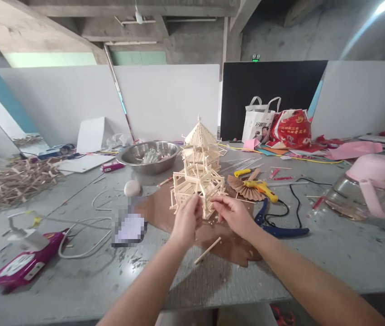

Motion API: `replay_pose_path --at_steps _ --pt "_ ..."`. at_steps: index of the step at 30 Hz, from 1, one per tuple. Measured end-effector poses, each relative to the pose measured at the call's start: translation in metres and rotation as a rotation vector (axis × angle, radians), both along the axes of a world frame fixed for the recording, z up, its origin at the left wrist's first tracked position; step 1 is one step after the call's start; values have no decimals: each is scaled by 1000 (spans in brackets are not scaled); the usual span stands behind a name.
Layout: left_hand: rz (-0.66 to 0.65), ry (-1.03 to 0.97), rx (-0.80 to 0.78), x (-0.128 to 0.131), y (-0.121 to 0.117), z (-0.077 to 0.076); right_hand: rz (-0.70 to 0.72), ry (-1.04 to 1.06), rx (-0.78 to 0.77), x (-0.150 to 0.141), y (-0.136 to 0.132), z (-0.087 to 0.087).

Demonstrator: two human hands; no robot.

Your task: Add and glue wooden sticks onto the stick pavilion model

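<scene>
A tiered pagoda model (203,156) of pale wooden sticks, with a pointed roof, stands upright on a brown sheet (158,209). My left hand (188,216) is at the model's lower front, its fingers closed; what they grip, if anything, is hidden. To its right, my right hand (233,213) pinches thumb and fingers together by the lower front corner. Anything in that pinch is too small to make out. Whether either hand touches the model, I cannot tell. A loose wooden stick (207,251) lies on the sheet below both hands.
Right of the model lie a yellow glue gun (263,189), a folded paper fan (239,188) and a blue-handled tool (280,231). A pink-lidded jug (351,194) stands farther right. Left are a metal bowl (127,158), a purple power strip (26,262) and a white cable (87,253).
</scene>
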State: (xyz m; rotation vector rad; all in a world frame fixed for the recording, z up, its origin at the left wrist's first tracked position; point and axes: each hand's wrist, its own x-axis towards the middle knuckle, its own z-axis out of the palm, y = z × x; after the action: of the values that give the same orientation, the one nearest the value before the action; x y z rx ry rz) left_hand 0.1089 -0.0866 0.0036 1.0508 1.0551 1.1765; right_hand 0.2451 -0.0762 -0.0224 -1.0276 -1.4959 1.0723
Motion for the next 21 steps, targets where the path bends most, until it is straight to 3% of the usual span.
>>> replay_pose_path --at_steps 4,7,11,12,15,17,19,21 --pt "-78 126 157 19 -8 -21 5 230 -112 -8 -8 -6" --pt "-90 331 316 23 -4 -31 2 381 -192 -10 -7 -10" --pt "-114 734 405 14 -4 -26 -23 513 -212 -8 1 -14" --pt "-78 806 446 8 -4 -21 -53 514 -193 -6 3 -14" --pt "282 814 634 -18 7 -5 -151 427 -104 -1 7 -18" --pt "544 742 608 -38 24 1 -169 353 -70 1 9 -22" --pt "617 617 465 -53 43 -2 -152 298 -55 1 10 -27" --pt "537 462 338 -61 57 -10 -135 231 -29 0 10 -30"
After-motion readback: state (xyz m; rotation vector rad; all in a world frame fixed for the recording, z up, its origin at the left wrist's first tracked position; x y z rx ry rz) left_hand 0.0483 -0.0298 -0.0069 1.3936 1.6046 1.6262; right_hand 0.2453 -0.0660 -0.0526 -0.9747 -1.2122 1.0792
